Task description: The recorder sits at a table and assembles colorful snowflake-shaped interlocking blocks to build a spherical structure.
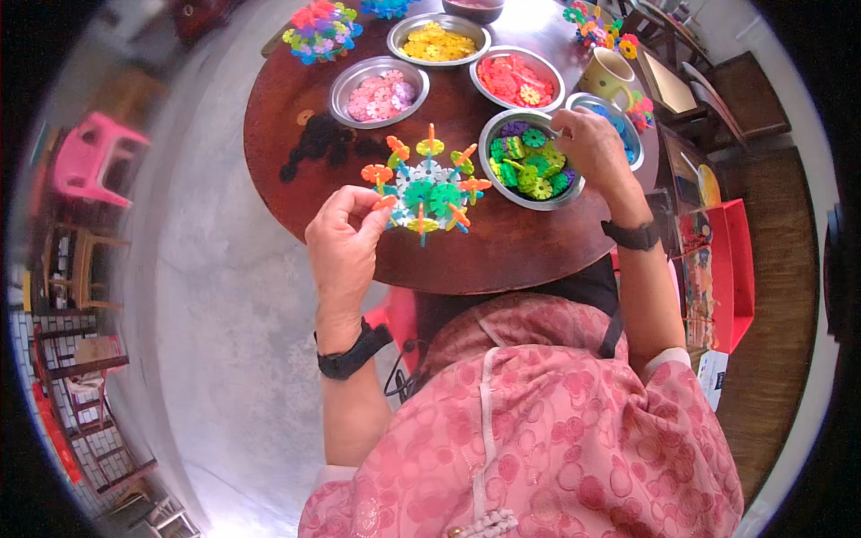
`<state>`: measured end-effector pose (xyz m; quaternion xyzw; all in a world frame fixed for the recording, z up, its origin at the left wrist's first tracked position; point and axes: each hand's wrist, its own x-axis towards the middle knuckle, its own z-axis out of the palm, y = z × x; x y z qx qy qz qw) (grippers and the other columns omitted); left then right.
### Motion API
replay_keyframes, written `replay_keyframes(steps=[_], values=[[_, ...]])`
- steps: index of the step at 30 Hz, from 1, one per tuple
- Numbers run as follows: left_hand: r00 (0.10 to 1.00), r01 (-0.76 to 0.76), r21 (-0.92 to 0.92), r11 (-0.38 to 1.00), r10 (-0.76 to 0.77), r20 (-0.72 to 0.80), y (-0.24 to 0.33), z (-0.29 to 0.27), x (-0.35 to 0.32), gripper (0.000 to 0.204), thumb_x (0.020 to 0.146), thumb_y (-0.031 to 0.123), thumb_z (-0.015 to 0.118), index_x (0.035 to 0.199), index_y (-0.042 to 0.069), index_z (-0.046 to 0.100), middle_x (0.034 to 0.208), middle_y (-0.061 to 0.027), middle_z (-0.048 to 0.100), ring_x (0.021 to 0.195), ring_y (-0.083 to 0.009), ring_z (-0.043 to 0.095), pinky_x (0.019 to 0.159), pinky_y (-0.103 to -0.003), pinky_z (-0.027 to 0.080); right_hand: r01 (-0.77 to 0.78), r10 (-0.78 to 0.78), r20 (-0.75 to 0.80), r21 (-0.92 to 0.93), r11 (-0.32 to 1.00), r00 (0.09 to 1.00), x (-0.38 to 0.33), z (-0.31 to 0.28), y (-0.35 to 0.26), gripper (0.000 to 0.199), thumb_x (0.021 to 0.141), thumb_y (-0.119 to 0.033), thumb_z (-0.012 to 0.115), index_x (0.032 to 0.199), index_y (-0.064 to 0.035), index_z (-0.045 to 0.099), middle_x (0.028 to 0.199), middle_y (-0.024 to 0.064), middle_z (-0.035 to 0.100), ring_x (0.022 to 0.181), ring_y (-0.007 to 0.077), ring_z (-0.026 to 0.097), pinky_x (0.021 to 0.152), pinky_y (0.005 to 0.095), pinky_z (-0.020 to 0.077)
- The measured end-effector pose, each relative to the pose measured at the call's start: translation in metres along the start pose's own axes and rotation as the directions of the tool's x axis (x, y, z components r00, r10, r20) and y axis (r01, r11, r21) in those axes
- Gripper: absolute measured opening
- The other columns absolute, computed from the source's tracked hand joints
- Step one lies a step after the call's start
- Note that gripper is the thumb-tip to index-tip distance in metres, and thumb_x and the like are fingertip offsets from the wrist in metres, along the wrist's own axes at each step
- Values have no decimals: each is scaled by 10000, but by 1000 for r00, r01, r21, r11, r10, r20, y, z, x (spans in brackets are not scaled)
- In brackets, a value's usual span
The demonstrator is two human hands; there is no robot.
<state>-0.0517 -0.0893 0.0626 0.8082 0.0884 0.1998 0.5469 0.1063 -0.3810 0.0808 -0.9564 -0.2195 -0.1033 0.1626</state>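
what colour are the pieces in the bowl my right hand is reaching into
Mostly green, a few purple, in the metal bowl under the right hand; head view.

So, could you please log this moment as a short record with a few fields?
Left hand: pinching the rim of the disc model, held over the round table
Right hand: fingers in the bowl of green and purple discs
Other bowls: pink discs, yellow discs, red discs
Also: yellow mug, finished multicolour ball
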Motion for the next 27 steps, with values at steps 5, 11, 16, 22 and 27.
replay_keyframes(steps=[5, 11, 16, 22, 27], values=[[1000, -21, 18, 1000, 20, 13, -5, 2, 2, 100, 776, 67, 707, 818, 9, 638, 726, -79, 613, 644, -150, 601, 605, -302, 464, 110, -108, 20, -121, 987, 994, 4, 22, -7, 169, 720, -70, 648, 884, -32, 642, 948, 171, 613, 925, 360, 620, 804, 462, 498], [998, -61, 112, 992, 59, 24, 0, -5, 1, 60, 806, 28, 683, 846, 1, 648, 781, -64, 635, 728, -144, 615, 667, -290, 479, 118, -109, 54, -205, 972, 993, 9, 29, -7, 94, 772, -96, 609, 837, -32, 631, 927, 173, 607, 895, 350, 623, 797, 449, 507], [999, 13, -1, 1000, -13, -41, -1, -4, 3, 65, 827, 55, 665, 862, 0, 658, 826, -133, 686, 779, -234, 683, 702, -338, 513, 154, -163, -27, -202, 967, 986, 15, 22, -3, 123, 838, -159, 578, 808, -76, 664, 899, 134, 633, 830, 326, 643, 743, 425, 526], [999, 36, 63, 997, -34, -43, -3, 2, 5, 83, 864, 77, 642, 917, 14, 649, 838, -125, 707, 798, -217, 698, 711, -328, 520, 151, -156, -136, -42, 988, 978, 12, -4, -23, 144, 846, -171, 599, 822, -37, 645, 860, 164, 636, 814, 338, 647, 706, 425, 508], [997, 49, 44, 998, -46, -55, 0, -1, 4, 79, 873, 91, 640, 919, 27, 650, 838, -123, 715, 797, -223, 702, 700, -334, 521, 276, -290, -37, 444, 853, 956, 22, -6, -90, 140, 820, -79, 656, 931, 2, 634, 779, 105, 661, 702, 186, 632, 664, 306, 494]])
